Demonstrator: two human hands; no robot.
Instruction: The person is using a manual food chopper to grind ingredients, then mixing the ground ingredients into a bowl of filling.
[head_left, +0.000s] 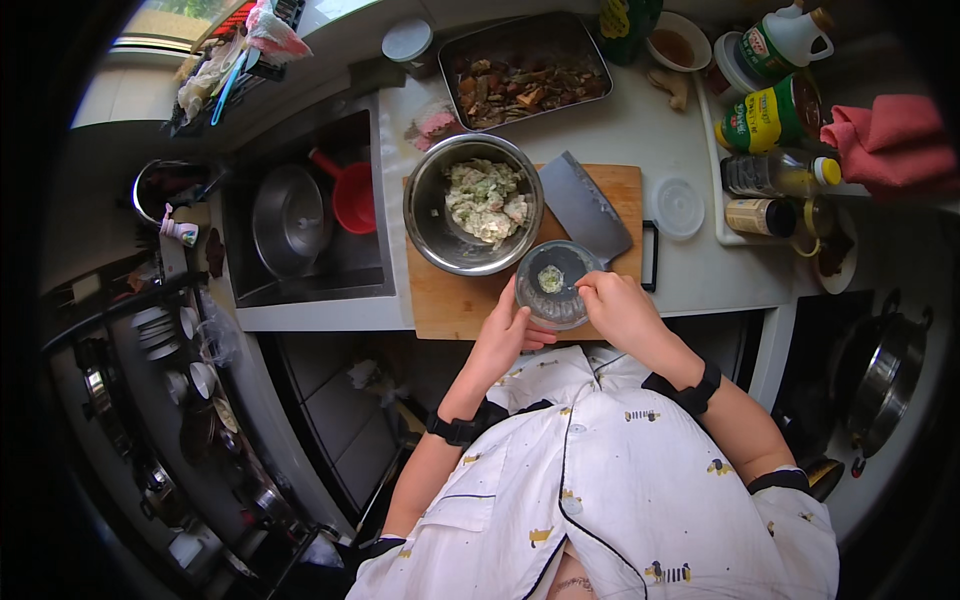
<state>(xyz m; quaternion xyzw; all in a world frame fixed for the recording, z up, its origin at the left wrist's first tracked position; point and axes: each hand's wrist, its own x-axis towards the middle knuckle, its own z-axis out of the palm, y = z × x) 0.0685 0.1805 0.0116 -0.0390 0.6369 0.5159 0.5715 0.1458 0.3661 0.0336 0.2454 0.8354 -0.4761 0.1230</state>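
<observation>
My left hand holds a small clear bowl by its left and lower side, over the front edge of a wooden cutting board. A little pale green chopped food lies in that bowl. My right hand is at the bowl's right rim, its fingers pinched together on something thin that is mostly hidden. Just behind and to the left stands a steel mixing bowl with a pale, green-flecked food mixture. A cleaver lies on the board, right of the steel bowl.
To the left is a sink with a steel basin and a red dipper. A metal tray of cooked food stands behind. On the right are a clear plastic lid, bottles and a red cloth.
</observation>
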